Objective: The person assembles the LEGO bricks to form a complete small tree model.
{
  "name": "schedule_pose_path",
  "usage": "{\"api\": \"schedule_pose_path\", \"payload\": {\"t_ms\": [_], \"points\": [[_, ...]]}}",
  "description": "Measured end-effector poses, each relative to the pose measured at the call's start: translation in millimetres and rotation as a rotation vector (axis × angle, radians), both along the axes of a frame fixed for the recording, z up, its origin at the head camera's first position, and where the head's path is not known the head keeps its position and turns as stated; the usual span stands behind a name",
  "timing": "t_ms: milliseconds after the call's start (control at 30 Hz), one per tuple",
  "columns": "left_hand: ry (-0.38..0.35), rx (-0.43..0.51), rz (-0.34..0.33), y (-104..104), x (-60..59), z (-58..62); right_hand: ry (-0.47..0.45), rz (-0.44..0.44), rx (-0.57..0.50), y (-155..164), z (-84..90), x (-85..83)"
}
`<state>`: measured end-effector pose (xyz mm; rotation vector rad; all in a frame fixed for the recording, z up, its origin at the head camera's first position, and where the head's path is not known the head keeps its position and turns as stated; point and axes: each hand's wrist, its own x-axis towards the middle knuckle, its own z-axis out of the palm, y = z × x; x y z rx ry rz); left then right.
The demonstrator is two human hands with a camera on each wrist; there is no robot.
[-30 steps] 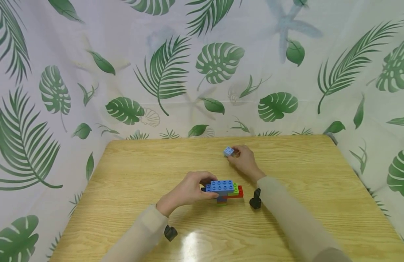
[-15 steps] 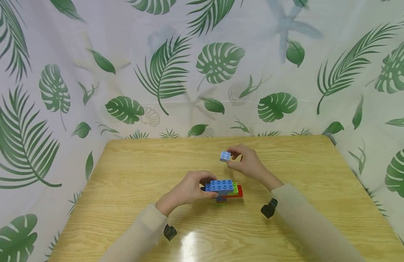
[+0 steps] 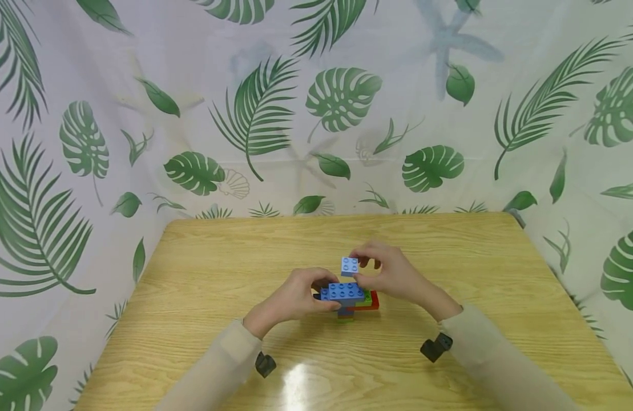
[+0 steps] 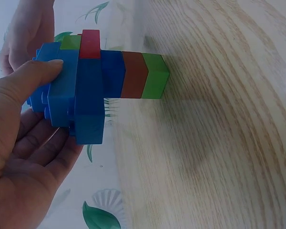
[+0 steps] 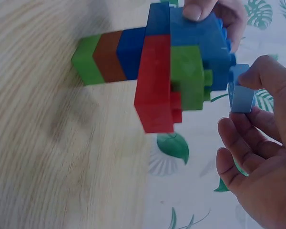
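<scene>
Bricks stacked into a small tower (image 3: pixel 347 299) stand at the middle of the worktop (image 3: pixel 203 274), and my left hand (image 3: pixel 290 299) holds the tower by its top layer. That layer is a long blue brick (image 3: pixel 342 291); my thumb lies on its near side and my fingers curl round its far side, so the left grip is closed on it. Under the long blue brick the right wrist view shows a green brick (image 5: pixel 187 76) and a red brick (image 5: pixel 155 83) jutting out sideways, then a narrow stem of 3 pieces, blue, brown and green, whose green foot (image 5: pixel 86 59) rests on the wood.

My right hand (image 3: pixel 393 274) pinches a small light blue brick (image 3: pixel 349 266) between thumb and fingertips, studs up. It hangs just above the long blue brick, near its right end; I cannot tell whether the 2 touch. The right grip is narrow, holding only that small brick.

Beyond the far edge of the worktop and along both sides hangs a pale curtain (image 3: pixel 316 114) printed with green leaves. Pale sleeves (image 3: pixel 218 371) cover both my forearms.
</scene>
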<state>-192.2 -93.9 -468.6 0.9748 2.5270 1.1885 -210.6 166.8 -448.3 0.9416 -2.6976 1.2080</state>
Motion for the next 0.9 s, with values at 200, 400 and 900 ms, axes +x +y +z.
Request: {"api": "schedule_pose_path", "payload": {"t_ms": [200, 400, 900], "points": [[-0.002, 0.008, -0.004, 0, 0.6, -0.2, 0.017, 0.055, 0.01, -2, 5.0, 11.8], [-0.016, -0.004, 0.001, 0, 1.7, 1.0, 0.003, 0.103, 0.02, -4, 6.7, 19.6], [0.0, -0.005, -0.003, 0, 0.7, 2.8, -0.005, 0.159, -0.01, -3, 4.7, 24.3]]}}
